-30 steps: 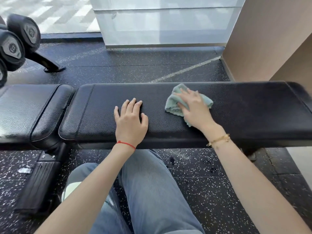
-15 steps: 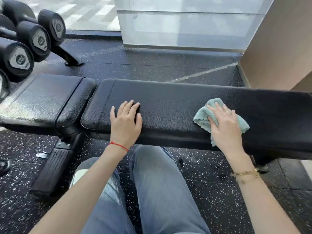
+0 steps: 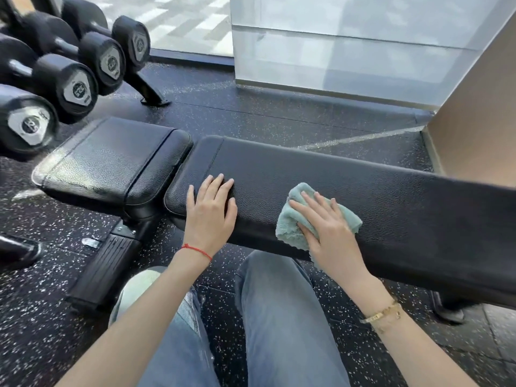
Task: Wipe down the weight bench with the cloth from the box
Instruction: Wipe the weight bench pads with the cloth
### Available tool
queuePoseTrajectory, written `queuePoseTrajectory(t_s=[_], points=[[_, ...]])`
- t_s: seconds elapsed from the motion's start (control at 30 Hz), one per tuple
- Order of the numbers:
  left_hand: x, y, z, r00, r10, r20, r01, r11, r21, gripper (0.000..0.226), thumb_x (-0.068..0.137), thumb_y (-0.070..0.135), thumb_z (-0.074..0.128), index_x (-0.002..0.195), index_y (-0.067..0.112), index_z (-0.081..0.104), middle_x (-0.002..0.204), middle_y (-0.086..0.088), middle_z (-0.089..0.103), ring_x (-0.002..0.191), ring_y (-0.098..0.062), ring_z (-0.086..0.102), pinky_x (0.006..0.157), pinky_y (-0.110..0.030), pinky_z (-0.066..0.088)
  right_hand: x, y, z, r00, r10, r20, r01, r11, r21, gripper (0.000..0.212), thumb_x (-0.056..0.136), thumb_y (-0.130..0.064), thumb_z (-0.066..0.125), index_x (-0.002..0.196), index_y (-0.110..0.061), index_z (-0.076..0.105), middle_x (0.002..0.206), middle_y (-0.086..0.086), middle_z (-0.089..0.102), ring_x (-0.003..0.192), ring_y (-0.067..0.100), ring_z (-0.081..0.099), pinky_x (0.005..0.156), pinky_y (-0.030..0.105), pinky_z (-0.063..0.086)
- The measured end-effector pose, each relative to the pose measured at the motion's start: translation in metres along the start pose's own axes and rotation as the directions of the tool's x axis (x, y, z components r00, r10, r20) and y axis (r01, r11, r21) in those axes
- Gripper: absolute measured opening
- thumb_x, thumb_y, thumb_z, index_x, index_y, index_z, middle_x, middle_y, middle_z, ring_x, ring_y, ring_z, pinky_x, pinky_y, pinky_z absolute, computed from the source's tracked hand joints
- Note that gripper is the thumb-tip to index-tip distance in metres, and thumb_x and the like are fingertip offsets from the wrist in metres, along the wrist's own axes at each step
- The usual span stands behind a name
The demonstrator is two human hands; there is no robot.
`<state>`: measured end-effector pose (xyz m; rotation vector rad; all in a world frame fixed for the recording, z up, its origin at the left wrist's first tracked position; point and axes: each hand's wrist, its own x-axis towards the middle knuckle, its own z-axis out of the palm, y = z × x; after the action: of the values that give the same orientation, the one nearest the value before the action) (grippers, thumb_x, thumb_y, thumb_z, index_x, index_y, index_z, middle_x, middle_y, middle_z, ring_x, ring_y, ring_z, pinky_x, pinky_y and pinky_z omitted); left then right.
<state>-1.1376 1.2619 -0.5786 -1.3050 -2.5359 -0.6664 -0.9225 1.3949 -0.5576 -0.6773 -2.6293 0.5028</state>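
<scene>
Since a moment ago the right hand [image 3: 329, 227] has slid the green cloth [image 3: 293, 227] leftward along the long black bench pad [image 3: 418, 208], closer to the left hand [image 3: 210, 210]. Fingers spread, the right hand presses flat on the crumpled cloth, which bunches out to the left of the palm and lies on the pad's near half. Just left of it, the left hand rests flat with fingers together near the pad's end. Beyond that hand sits the seat pad [image 3: 111, 160], with dumbbells [image 3: 69, 82] further left.
</scene>
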Motion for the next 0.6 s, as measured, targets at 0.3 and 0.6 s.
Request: queuePoseTrajectory(t_s=[0.3, 0.6], points=[[-0.008, -0.003, 0.004, 1.0, 0.016, -0.002, -0.016, 1.0, 0.003, 0.048, 0.099, 0.033, 0.034, 0.143, 0.02, 0.049, 0.151, -0.001, 0.045, 0.144, -0.019, 0.034, 0.12, -0.05, 0.018, 0.072, -0.002, 0.017, 1.0, 0.028, -0.007, -0.028, 1.0, 0.002, 0.046, 0.094, -0.016, 0.054, 0.137, -0.03, 0.048, 0.151, -0.002, 0.038, 0.144, 0.022, 0.027, 0.12, 0.044, 0.012], [-0.01, -0.004, 0.005, 0.999, 0.015, -0.039, -0.016, 1.0, -0.014, 0.047, 0.099, 0.032, 0.039, 0.143, 0.019, 0.049, 0.152, 0.0, 0.043, 0.145, -0.017, 0.034, 0.118, -0.052, 0.02, 0.13, -0.001, 0.041, 1.0, -0.005, -0.023, 0.007, 0.998, 0.062, 0.038, 0.096, -0.018, 0.051, 0.133, -0.025, 0.053, 0.149, 0.0, 0.041, 0.144, 0.021, 0.026, 0.12, 0.045, 0.011]])
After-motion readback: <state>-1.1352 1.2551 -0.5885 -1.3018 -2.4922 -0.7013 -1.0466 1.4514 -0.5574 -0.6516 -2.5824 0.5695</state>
